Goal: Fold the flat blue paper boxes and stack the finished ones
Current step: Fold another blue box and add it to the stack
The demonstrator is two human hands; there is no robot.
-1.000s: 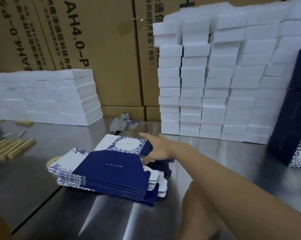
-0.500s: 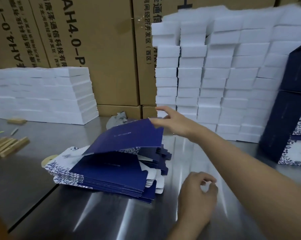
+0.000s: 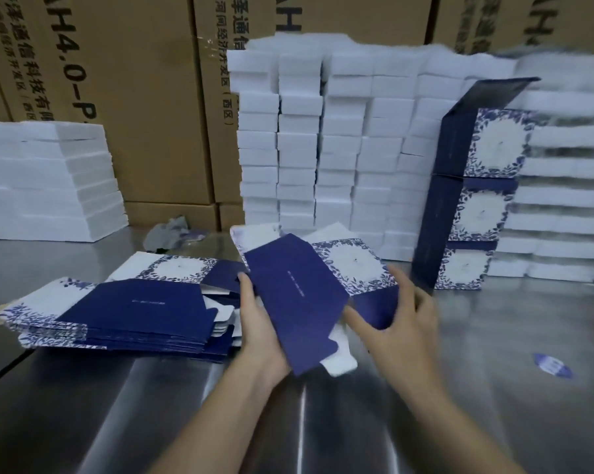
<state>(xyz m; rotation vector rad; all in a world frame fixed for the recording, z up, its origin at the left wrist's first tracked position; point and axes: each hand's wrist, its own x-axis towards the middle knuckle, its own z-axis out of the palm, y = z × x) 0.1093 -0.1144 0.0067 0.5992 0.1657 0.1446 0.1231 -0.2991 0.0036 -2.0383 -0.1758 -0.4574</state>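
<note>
A flat blue paper box (image 3: 295,295) with a white floral panel is held above the steel table (image 3: 117,405) between both hands. My left hand (image 3: 259,333) grips its left edge, fingers under it and thumb on top. My right hand (image 3: 398,319) holds its right side, with the fingers curled round the blue flap. To the left lies the pile of flat blue boxes (image 3: 117,309). A stack of three folded blue boxes (image 3: 466,206) stands at the right, the top one with its lid up.
White foam blocks are piled high behind the work area (image 3: 322,148) and lower at the left (image 3: 49,179). Brown cartons (image 3: 134,97) form the back wall. A grey rag (image 3: 169,230) lies near them. A blue sticker (image 3: 552,366) lies on the table at right.
The top flat box left the pile and came toward me. My right hand carried it over, and my left hand came up and took its left edge. The camera turned right.
</note>
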